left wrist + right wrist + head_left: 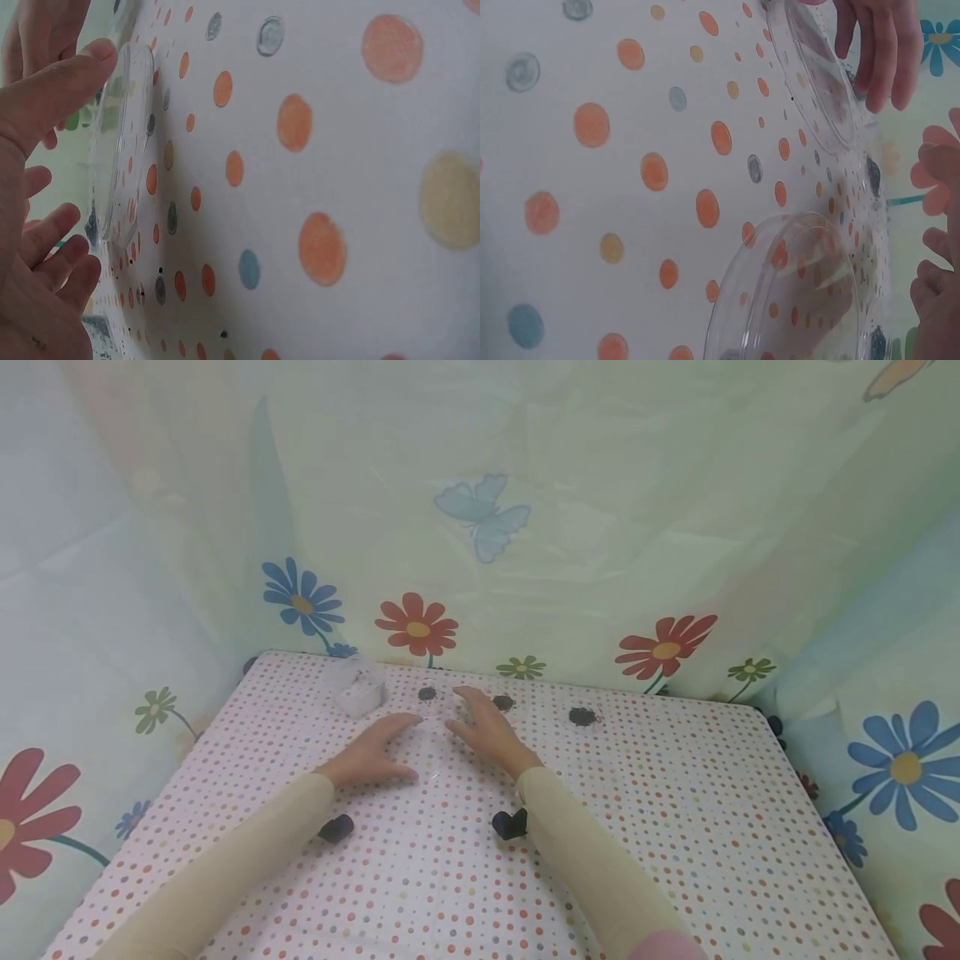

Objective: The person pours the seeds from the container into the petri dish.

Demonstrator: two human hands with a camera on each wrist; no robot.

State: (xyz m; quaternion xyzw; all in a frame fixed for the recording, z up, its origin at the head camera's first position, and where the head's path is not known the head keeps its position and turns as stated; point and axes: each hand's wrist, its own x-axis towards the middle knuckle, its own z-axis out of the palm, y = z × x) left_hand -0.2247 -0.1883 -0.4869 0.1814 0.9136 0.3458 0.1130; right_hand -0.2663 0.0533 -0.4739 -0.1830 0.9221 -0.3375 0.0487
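Observation:
Both hands are over the middle of the dotted tabletop, facing each other across a gap. The left hand (371,752) has its thumb and fingers spread apart. In the left wrist view its thumb tip overlaps the upper rim of a clear round plastic dish (139,150). My right hand (491,732) has loosely bent fingers and holds nothing. The right wrist view has two clear dishes: one dish (821,97) lies by the left hand's fingers, another dish (761,300) lies nearer the camera. Their outlines are faint in the head view.
Behind the hands, small dark heaps of grains (427,693) (503,702) (582,717) sit in a row, in clear dishes. A whitish translucent container (360,693) stands at the back left. Flowered curtains (570,577) enclose the table's back and sides.

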